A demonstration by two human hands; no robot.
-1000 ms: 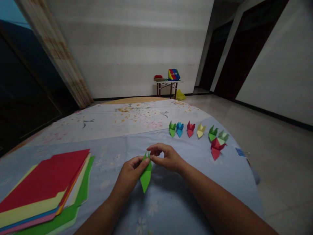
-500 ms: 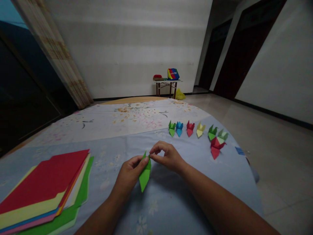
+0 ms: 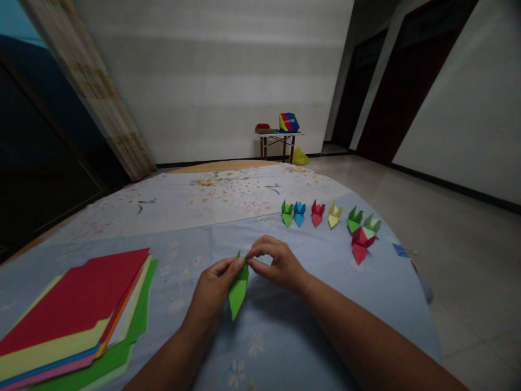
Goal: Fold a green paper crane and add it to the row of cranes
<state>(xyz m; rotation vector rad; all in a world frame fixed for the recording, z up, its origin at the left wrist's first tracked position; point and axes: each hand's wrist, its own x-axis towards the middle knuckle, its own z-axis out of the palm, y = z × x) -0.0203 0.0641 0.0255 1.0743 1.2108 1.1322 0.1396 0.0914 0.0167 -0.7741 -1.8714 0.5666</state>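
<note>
A partly folded green origami crane (image 3: 238, 292) is held above the tablecloth, its long pointed flap hanging down toward me. My left hand (image 3: 214, 288) grips it from the left, thumb on top and fingers behind. With thumb and index finger, my right hand (image 3: 279, 263) pinches a small tip at its upper right; the tip is mostly hidden by the fingertips. Finished paper cranes stand farther right: a green one (image 3: 287, 213), a blue one (image 3: 299, 214), a red one (image 3: 317, 213), a yellow one (image 3: 334, 215) and several more.
A stack of coloured paper (image 3: 69, 304) lies at the left, red on top. The round table bears a blue and white floral tablecloth (image 3: 195, 212). Near its right edge is a small blue item (image 3: 401, 250). A small side table (image 3: 280, 135) stands by the wall.
Both hands and the green crane have shifted slightly left. The crane has turned a little in the left hand, and the right fingers stay pinched at its tip.
</note>
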